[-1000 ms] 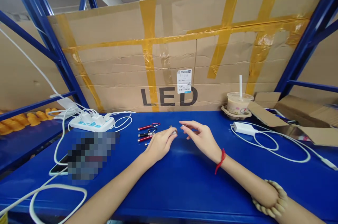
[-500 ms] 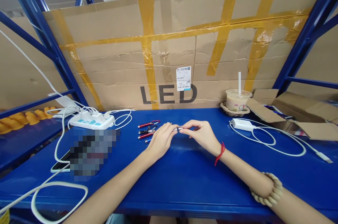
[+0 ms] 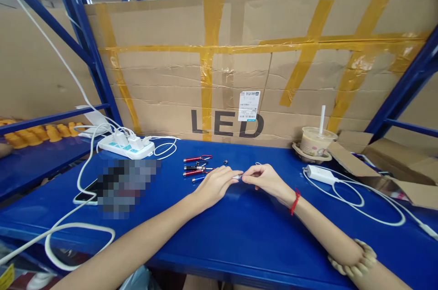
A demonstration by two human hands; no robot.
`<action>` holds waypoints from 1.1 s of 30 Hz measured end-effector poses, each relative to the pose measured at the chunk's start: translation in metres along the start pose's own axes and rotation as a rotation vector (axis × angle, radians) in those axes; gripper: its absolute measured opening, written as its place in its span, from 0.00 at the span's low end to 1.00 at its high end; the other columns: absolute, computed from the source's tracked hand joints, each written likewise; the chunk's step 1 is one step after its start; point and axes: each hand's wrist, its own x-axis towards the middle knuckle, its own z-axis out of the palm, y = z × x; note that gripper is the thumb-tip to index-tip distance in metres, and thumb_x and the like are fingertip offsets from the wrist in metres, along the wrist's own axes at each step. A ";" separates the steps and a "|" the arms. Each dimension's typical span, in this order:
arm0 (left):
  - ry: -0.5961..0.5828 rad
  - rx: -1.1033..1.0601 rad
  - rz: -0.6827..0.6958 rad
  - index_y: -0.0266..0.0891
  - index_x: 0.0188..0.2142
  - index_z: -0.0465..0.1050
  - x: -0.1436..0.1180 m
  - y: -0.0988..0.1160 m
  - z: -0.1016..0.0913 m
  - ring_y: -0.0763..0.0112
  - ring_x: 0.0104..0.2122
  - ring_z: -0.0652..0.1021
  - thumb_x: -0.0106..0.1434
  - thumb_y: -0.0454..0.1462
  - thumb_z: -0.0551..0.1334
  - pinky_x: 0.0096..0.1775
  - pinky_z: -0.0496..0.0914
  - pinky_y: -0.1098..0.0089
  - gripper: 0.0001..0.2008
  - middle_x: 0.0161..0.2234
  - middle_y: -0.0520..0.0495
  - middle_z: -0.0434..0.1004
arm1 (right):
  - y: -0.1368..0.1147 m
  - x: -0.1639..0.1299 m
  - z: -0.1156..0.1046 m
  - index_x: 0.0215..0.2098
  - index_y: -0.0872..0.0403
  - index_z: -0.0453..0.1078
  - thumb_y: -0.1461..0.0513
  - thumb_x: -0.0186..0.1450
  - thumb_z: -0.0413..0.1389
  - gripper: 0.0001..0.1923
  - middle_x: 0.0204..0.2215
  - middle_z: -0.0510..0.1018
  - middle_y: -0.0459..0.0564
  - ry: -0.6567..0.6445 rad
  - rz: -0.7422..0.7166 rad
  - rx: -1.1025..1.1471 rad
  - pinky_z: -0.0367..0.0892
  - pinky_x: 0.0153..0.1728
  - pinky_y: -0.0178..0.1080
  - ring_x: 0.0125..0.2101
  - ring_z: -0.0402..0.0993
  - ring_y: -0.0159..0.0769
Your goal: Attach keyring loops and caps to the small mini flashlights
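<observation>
Between my two hands is a small silver penlight-like tube (image 3: 237, 177), mostly hidden by the fingers. My left hand (image 3: 215, 186) is closed around its left part, palm down. The fingertips of my right hand (image 3: 265, 180) pinch its right end. Just left of my left hand lie several slim metal penlights with small clips: a red one (image 3: 192, 159) at the back, a black one (image 3: 190, 168), another red one (image 3: 191, 173) and a blue one (image 3: 198, 179) partly covered by the hand. A tiny metal piece (image 3: 225, 162) rests beyond my left fingers.
On the left are a white power strip (image 3: 126, 147) with plugs and cables, and a phone (image 3: 87, 192) beside a blurred patch. A drink cup (image 3: 316, 142), a white charger (image 3: 320, 174) with cable and an open carton (image 3: 400, 157) stand right. A cardboard wall (image 3: 164, 94) closes the back.
The view has swung slightly left, so things appear farther right. The tiny metal piece beyond my left hand now shows more clearly. Both hands keep their grip on the silver tube.
</observation>
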 end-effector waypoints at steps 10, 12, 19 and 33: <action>0.096 -0.042 -0.018 0.37 0.43 0.68 -0.002 -0.002 0.000 0.72 0.35 0.71 0.66 0.35 0.47 0.41 0.66 0.70 0.13 0.35 0.47 0.72 | -0.002 -0.003 0.009 0.22 0.57 0.69 0.45 0.49 0.59 0.22 0.14 0.69 0.45 0.016 -0.038 -0.107 0.59 0.12 0.29 0.14 0.62 0.27; 0.135 -0.025 -0.053 0.36 0.43 0.68 0.000 -0.002 0.002 0.71 0.35 0.71 0.66 0.36 0.47 0.39 0.66 0.71 0.13 0.35 0.46 0.72 | -0.002 -0.002 0.011 0.24 0.57 0.70 0.46 0.48 0.61 0.22 0.16 0.70 0.46 0.099 -0.081 -0.096 0.60 0.14 0.30 0.15 0.64 0.28; 0.146 0.029 -0.081 0.36 0.42 0.67 0.002 -0.004 0.002 0.71 0.36 0.71 0.66 0.35 0.46 0.39 0.66 0.72 0.13 0.36 0.47 0.72 | -0.006 -0.006 0.009 0.30 0.55 0.74 0.49 0.52 0.60 0.18 0.29 0.74 0.52 0.177 -0.393 -0.182 0.65 0.18 0.35 0.18 0.67 0.30; -0.072 -0.130 -0.045 0.36 0.39 0.66 -0.006 0.000 0.001 0.72 0.39 0.73 0.66 0.34 0.47 0.42 0.66 0.73 0.10 0.39 0.47 0.72 | -0.002 -0.008 -0.001 0.21 0.54 0.74 0.50 0.56 0.59 0.16 0.23 0.73 0.49 -0.013 -0.514 -0.360 0.61 0.24 0.35 0.25 0.69 0.33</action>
